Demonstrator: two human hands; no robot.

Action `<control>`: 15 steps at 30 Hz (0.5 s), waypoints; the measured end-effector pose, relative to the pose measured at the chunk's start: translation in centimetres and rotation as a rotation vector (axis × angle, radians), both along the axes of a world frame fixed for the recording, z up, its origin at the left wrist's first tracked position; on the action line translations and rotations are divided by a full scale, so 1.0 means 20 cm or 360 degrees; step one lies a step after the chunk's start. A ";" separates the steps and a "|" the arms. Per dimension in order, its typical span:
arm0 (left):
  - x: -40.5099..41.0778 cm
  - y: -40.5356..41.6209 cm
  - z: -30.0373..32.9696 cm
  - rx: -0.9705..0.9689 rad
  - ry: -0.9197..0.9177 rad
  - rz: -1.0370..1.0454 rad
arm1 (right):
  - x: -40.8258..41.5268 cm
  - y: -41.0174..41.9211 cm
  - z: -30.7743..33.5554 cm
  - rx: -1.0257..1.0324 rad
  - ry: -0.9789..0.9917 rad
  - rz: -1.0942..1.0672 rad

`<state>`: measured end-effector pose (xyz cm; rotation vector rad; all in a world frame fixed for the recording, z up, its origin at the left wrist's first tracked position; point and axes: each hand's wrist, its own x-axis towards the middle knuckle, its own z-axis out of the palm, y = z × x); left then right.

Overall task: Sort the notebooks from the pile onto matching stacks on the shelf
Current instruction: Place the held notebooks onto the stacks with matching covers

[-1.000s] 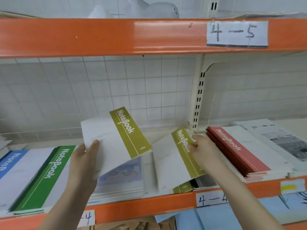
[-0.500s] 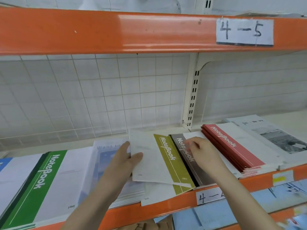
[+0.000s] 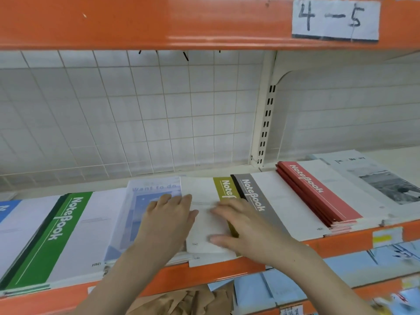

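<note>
1. Head view: both hands lie flat, fingers straight, on the olive notebook [image 3: 204, 214], which sits on a stack at the shelf's front edge [image 3: 227, 271], near the middle.
2. The left hand [image 3: 168, 221] presses the notebook's left edge and overlaps the pale blue stack [image 3: 145, 201] beside it.
3. The right hand [image 3: 241, 230] covers the lower part of the olive spine strip, thumb near the front corner.
4. Just right lies the grey notebook [image 3: 268, 205], then the red stack [image 3: 318, 196], then a photo-cover stack [image 3: 386, 183] toward the right end.
5. Left of the blue stack lies the green stack [image 3: 56, 235], then a blue-spined notebook [image 3: 6, 210] at the left edge.
6. A label [image 3: 336, 18] reading "4-5" sits on the upper beam.
</note>
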<state>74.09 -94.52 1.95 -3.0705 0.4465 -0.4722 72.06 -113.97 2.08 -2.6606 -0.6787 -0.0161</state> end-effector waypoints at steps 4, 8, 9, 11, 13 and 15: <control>-0.09 -0.02 0.03 -0.0026 -0.0085 -0.0352 | 0.00 0.01 -0.02 -0.0107 -0.0112 -0.0007; -0.18 -0.14 -0.03 0.0224 0.0093 -0.0706 | 0.02 -0.16 0.01 0.0099 -0.0288 -0.0233; -0.18 -0.18 -0.05 0.0297 0.0204 -0.0718 | 0.02 -0.22 0.02 0.0069 -0.0219 -0.0266; -0.17 -0.25 -0.06 0.0367 0.0376 -0.0654 | 0.01 -0.32 0.03 -0.0034 0.0041 -0.0277; -0.15 -0.31 -0.05 0.0407 0.0489 -0.0555 | -0.03 -0.38 0.03 -0.0137 0.0252 -0.0246; -0.13 -0.34 -0.07 0.0438 0.0390 -0.0531 | -0.06 -0.40 -0.01 -0.0274 0.0284 -0.0197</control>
